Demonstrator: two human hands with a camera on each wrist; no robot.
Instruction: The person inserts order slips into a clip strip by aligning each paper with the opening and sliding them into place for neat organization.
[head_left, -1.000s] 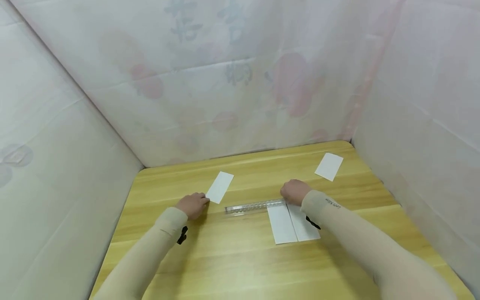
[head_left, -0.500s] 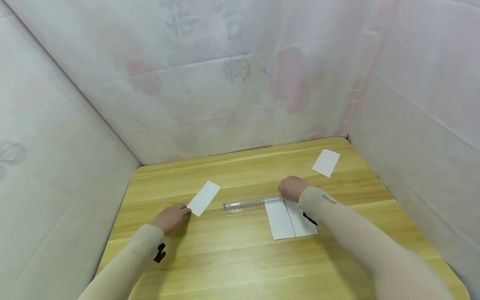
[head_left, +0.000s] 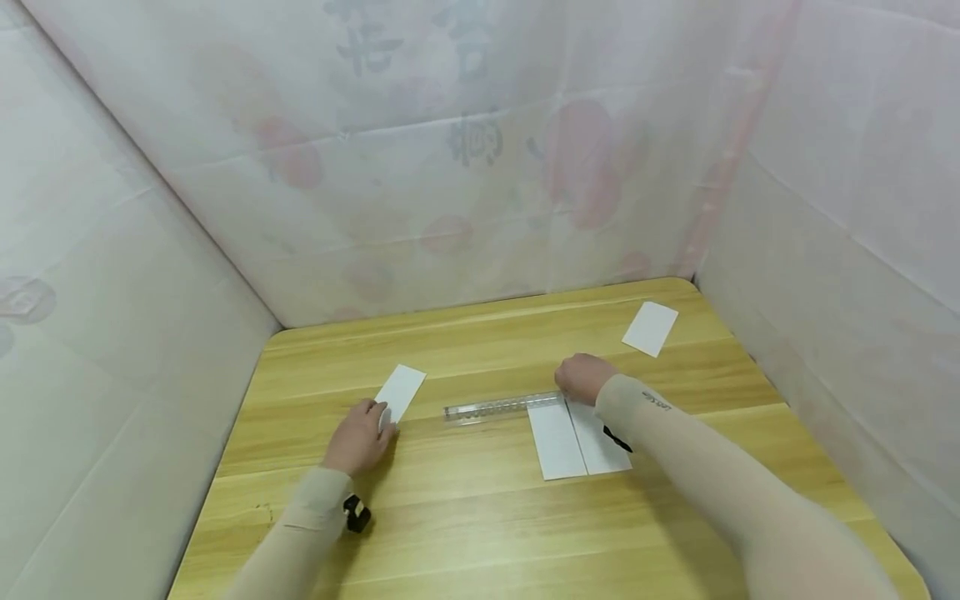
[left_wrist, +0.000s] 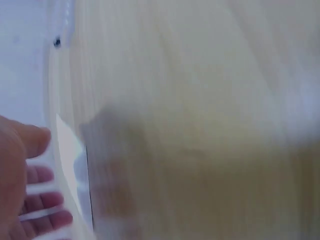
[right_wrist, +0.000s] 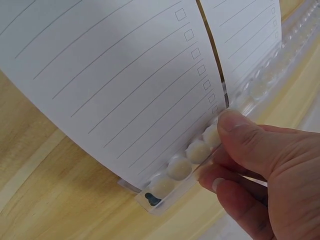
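In the head view my left hand (head_left: 358,438) is over the near end of a white paper slip (head_left: 402,388) at the left. Its fingers look spread and relaxed in the left wrist view, beside the slip (left_wrist: 75,172); contact cannot be told there. My right hand (head_left: 587,379) pinches a clear plastic rail (head_left: 491,407) near its right end, thumb on top and fingers beneath. A row of whitish balls shows inside the rail (right_wrist: 179,167). Two lined paper slips with small checkboxes lie side by side with their far edges at the rail, one left (head_left: 557,443), one right (head_left: 596,442).
Another white slip (head_left: 650,328) lies at the far right of the wooden table (head_left: 450,533). Fabric walls (head_left: 420,200) with faded pink prints and characters enclose the table's back and sides.
My left hand first drew its slip left and nearer me. Then its fingers loosened and came over the slip's near end. The right hand keeps pinching the rail.
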